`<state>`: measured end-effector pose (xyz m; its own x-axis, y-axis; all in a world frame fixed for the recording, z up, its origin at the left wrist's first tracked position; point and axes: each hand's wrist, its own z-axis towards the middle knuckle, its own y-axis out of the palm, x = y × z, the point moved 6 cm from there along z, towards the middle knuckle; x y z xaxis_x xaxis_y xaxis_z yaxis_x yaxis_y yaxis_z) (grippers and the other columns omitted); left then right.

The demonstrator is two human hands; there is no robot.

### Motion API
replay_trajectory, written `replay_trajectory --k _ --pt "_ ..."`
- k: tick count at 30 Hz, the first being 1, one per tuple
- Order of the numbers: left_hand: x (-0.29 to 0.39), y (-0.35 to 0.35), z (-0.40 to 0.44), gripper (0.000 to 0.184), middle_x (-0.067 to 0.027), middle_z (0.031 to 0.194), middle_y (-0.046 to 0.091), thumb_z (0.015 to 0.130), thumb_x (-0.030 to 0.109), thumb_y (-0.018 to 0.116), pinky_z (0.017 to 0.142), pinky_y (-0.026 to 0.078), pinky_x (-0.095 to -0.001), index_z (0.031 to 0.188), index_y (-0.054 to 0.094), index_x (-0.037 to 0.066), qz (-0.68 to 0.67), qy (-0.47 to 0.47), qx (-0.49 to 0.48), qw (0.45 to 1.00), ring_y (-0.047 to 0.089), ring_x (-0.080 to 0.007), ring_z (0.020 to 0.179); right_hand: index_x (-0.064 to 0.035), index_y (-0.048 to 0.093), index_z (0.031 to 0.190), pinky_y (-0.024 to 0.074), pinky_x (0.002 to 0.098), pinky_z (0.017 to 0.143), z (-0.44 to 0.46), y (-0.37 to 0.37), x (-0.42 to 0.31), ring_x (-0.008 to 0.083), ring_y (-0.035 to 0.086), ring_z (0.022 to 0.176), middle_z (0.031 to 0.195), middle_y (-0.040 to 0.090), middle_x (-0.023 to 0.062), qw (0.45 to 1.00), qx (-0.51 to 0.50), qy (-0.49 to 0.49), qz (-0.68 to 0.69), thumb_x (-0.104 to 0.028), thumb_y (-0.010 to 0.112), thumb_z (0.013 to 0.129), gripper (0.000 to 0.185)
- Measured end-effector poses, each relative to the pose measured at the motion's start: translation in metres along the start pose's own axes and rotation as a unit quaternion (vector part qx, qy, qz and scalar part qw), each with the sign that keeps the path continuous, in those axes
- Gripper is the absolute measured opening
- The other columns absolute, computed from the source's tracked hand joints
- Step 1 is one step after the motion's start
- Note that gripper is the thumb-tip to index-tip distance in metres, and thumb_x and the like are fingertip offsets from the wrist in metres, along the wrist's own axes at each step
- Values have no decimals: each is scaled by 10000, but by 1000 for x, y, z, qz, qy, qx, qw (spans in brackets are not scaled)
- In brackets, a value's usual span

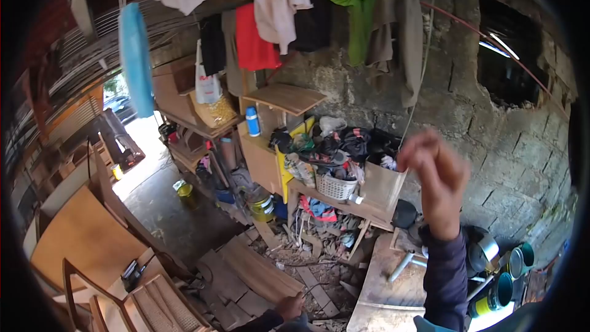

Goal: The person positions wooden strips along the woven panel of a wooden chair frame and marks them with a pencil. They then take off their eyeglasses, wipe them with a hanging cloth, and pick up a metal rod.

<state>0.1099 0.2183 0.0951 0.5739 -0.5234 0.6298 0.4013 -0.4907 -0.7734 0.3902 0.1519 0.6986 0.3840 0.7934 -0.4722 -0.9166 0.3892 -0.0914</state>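
Note:
My right hand (435, 181) is raised in front of the block wall, its fingers bent inward and slightly blurred. A thin pale cord (419, 89) runs down the wall and meets the fingertips in view; whether they grip it I cannot tell. Low in the middle, my left hand (290, 306) is closed, with its contents hidden. It is near a long wooden board (261, 268) lying over other planks. Below my right arm, a worn wooden tabletop (384, 283) carries a pale metal tube piece (402, 265).
Clothes, including a green shirt (351, 0) and a blue towel (135, 55), hang overhead. A cluttered bench holds a white basket (336, 187). Scrap wood covers the floor. Pots and buckets (503, 289) stand at right, a wooden chair frame (163, 307) at lower left.

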Motion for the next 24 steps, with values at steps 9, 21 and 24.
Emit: replay_trajectory --k 9,21,24 --pt "13 -37 -67 197 -270 771 698 991 140 608 684 524 -625 1128 506 43 -81 -84 191 975 699 -505 767 13 750 1035 515 302 769 211 102 46 117 635 852 942 719 35 983 104 -36 146 -216 756 972 237" --pt "-15 -32 -135 231 -303 801 686 1040 219 575 665 461 -663 1184 486 62 -101 -238 206 944 669 -551 785 -33 641 1369 399 495 1229 188 64 8 339 548 1371 1466 590 163 951 -16 -100 294 -188 687 998 405" --pt "-24 -32 -129 224 -308 803 682 1039 219 572 671 460 -661 1160 491 49 -104 -232 192 948 668 -556 792 -39 734 1237 480 535 1174 123 53 -15 287 631 1267 1330 708 117 922 54 -146 354 -144 754 949 307"
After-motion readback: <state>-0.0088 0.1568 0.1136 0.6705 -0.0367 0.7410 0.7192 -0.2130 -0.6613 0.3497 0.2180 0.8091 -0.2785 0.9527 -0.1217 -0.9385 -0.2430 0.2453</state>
